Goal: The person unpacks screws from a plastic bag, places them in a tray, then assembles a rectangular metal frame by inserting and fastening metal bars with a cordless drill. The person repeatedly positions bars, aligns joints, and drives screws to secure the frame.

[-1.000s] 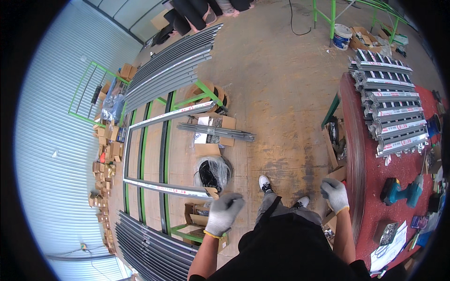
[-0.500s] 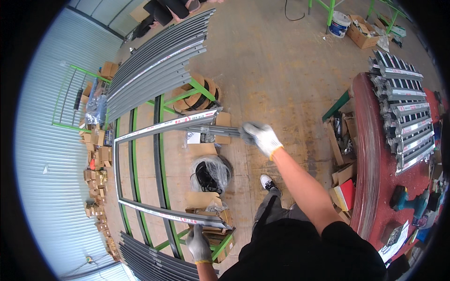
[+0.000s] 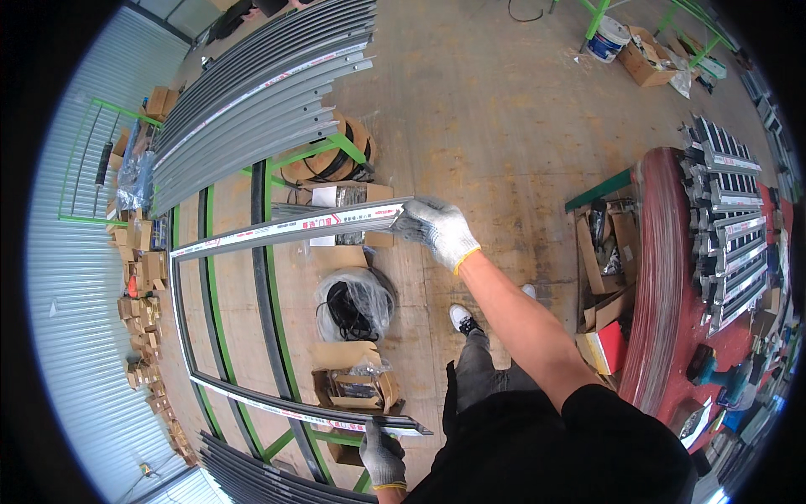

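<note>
A three-sided window-type frame (image 3: 186, 336) of grey metal profiles with printed white film lies across the rack, its unclosed side toward me. My right hand (image 3: 437, 231), in a white knitted glove with a yellow cuff, is closed round the end of the frame's far member (image 3: 311, 222). At the near member (image 3: 315, 412), my gloved left hand (image 3: 384, 454) grips from below, close to its mitred end. Its fingertips are partly hidden by the profile. Whether a loose strip is also in my right hand cannot be seen.
Green rack bars (image 3: 273, 277) carry the frame. Long grey profiles (image 3: 260, 92) are stacked beyond it, darker ones (image 3: 252, 470) nearer. Below are a bagged black coil (image 3: 353, 307) and an opened carton (image 3: 369, 386). To the right, a red table (image 3: 659, 294) holds cut profiles (image 3: 730, 227) and a cordless drill (image 3: 726, 382).
My right hand has moved from a grey strip beside the far member onto that member's end. The left hand has shifted right along the near member, and the view has turned slightly.
</note>
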### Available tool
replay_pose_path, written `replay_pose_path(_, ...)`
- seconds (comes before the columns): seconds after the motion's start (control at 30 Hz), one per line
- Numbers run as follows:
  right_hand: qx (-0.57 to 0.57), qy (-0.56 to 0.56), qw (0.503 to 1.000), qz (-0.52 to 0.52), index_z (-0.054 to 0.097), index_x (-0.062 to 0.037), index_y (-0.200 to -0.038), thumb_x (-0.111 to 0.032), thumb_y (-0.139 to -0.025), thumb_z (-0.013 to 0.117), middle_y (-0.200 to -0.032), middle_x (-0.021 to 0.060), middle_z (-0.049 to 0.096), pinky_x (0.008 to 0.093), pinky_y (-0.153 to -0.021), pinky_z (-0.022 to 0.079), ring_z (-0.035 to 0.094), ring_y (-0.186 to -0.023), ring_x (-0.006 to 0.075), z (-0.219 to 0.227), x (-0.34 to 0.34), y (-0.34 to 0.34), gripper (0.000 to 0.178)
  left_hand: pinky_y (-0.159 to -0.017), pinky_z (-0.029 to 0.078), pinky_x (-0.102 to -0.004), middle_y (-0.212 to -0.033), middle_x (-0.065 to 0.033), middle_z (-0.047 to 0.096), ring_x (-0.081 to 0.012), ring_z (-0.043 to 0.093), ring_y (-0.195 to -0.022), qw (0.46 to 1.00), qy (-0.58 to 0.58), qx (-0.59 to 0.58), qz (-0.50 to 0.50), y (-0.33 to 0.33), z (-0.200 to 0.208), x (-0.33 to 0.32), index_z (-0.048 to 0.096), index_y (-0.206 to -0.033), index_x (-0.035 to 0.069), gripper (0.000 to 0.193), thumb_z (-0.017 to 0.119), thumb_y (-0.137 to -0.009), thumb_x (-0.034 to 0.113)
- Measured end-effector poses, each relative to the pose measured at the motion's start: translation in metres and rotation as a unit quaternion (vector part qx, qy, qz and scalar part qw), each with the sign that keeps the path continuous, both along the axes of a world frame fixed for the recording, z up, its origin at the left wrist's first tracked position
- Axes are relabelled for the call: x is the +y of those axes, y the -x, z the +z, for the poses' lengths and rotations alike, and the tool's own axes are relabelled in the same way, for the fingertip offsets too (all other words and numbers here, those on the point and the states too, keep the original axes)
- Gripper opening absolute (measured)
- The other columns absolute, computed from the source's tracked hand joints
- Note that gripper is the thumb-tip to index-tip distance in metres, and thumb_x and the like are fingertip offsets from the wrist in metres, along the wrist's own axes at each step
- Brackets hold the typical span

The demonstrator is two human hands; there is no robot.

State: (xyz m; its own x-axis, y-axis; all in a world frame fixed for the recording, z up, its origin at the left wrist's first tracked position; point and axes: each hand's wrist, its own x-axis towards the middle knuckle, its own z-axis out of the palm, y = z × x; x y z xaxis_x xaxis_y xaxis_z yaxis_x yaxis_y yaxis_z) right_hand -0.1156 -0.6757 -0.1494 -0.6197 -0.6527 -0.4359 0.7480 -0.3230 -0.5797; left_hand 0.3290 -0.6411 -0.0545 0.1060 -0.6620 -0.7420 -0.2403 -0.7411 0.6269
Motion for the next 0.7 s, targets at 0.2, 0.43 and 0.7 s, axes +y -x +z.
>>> replay_pose_path(0.2, -0.029, -0.008, 1.0, -0.002, 0.069, 0.0056, -0.129, -0.019, -0.102, 0.074, -0.108, 0.0154, 0.08, 0.035, -0.077, 0.063, 0.079, -0.09, 0.0226, 0.005, 0.001, 0.005, 0.037, -0.039, 0.026, -0.029, -0.054, 0.0041, 0.042, -0.0101, 0.036, -0.039, 0.999, -0.011, -0.034, 0.029, 0.002, -0.001, 0.0, 0.068, -0.093, 0.01, 0.033, 0.071, -0.107, 0.04)
replay_pose_path(0.43, -0.016, -0.01, 1.0, 0.01, 0.071, 0.0053, -0.123, -0.016, -0.101, 0.072, -0.102, 0.0148, 0.08, 0.0348, -0.075, 0.063, 0.076, -0.084, 0.0213, -0.006, -0.002, 0.007, 0.03, -0.039, 0.025, -0.0287, -0.055, 0.0053, 0.042, -0.0091, 0.035, -0.04, 0.999, 0.011, -0.04, -0.003, 0.001, 0.001, -0.001, 0.071, -0.093, 0.009, 0.033, 0.07, -0.107, 0.04)
replay_pose_path(0.7, -0.09, 0.065, 0.994, 0.009, 0.071, 0.0045, -0.122, -0.017, -0.101, 0.072, -0.102, 0.0144, 0.078, 0.0349, -0.076, 0.062, 0.074, -0.084, 0.0214, -0.022, -0.01, 0.007, 0.03, -0.04, 0.026, -0.0279, -0.056, 0.0062, 0.041, -0.0083, 0.035, -0.041, 1.0, 0.004, -0.026, 0.005, 0.003, 0.002, -0.003, 0.073, -0.095, 0.009, 0.032, 0.071, -0.105, 0.04)
